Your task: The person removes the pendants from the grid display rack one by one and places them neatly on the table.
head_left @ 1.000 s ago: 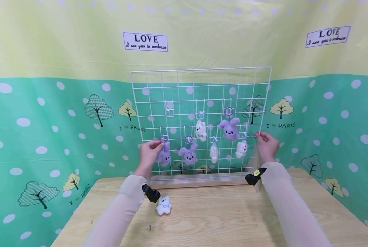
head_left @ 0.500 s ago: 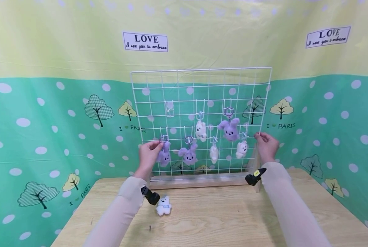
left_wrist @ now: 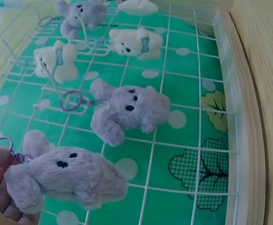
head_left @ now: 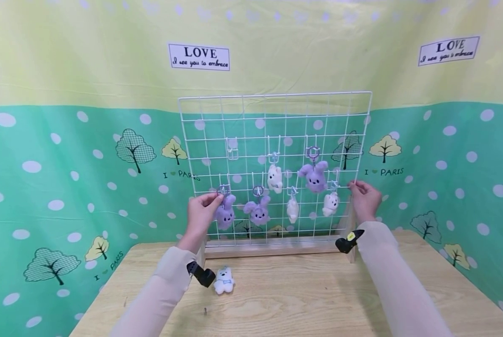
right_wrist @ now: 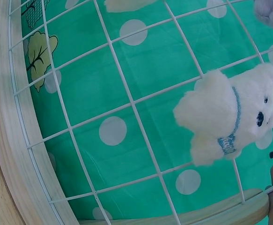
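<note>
At the lower left of a white wire grid (head_left: pixel 244 117), my left hand (head_left: pixel 200 215) pinches a purple plush bunny keychain (head_left: pixel 225 214) near its ring. The left wrist view shows the fingers (left_wrist: pixel 0 197) behind the bunny's ear, close to the purple ring (left_wrist: pixel 3 143). My right hand (head_left: pixel 365 200) grips the grid's right edge; only a bit of its fingers shows in the right wrist view, by the wire. Beside the pinched keychain hangs another purple bunny (head_left: pixel 258 211). A white plush bear (right_wrist: pixel 220 115) hangs nearest the right hand.
More plush keychains hang on hooks, among them a purple bunny (head_left: pixel 313 177) and a white bear (head_left: pixel 274 179). An upper-left hook (head_left: pixel 233 152) bears nothing. A white bear (head_left: pixel 224 281) lies on the wooden table (head_left: pixel 277 295). The grid stands in a wooden base (head_left: pixel 272 250).
The pinched purple bunny has turned more toward the front and shifted slightly right. My left wrist has moved a little left and down. The right hand stays at the grid's edge.
</note>
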A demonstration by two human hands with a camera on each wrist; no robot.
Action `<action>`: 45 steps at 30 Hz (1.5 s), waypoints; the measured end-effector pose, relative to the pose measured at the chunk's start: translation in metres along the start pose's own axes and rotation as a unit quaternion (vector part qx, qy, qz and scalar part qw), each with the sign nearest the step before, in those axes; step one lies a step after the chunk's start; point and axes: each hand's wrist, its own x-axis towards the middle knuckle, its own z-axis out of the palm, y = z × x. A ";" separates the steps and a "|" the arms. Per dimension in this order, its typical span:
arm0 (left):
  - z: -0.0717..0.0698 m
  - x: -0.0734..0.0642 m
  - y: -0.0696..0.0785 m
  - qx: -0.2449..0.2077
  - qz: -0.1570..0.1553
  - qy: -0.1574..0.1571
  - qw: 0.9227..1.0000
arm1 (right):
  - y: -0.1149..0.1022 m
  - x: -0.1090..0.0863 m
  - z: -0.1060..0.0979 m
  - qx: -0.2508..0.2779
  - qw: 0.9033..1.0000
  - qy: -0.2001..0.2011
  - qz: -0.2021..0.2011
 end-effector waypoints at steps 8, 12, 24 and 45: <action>-0.003 -0.015 0.006 -0.011 -0.028 -0.035 0.999 | -0.003 -0.002 0.000 0.001 1.000 -0.001 -0.004; -0.002 -0.022 0.006 -0.030 -0.044 -0.055 0.997 | -0.003 -0.002 0.000 0.002 1.000 -0.002 -0.004; 0.004 -0.045 -0.006 -0.023 -0.056 -0.097 0.993 | 0.000 0.000 0.000 -0.001 1.000 -0.004 -0.002; 0.011 -0.092 -0.054 -0.009 -0.058 -0.188 0.980 | 0.002 0.001 0.000 -0.003 1.000 0.002 -0.003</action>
